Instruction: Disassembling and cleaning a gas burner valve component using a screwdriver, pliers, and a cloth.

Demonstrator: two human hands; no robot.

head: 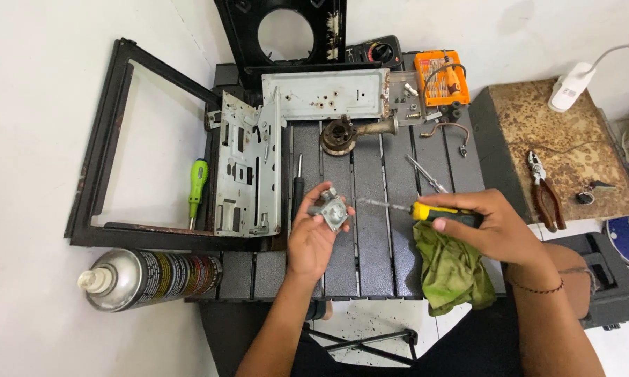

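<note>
My left hand holds a small grey metal valve part above the dark slatted table. My right hand grips a screwdriver with a yellow and black handle; its shaft points left and its tip sits just short of the valve part. A crumpled green cloth lies under my right hand. A black-handled screwdriver rests on the table just left of my left hand.
A bent grey sheet-metal panel and a flat plate lie at the back, with a rusty burner. A black frame, green screwdriver, spray can, orange bit set, pliers surround them.
</note>
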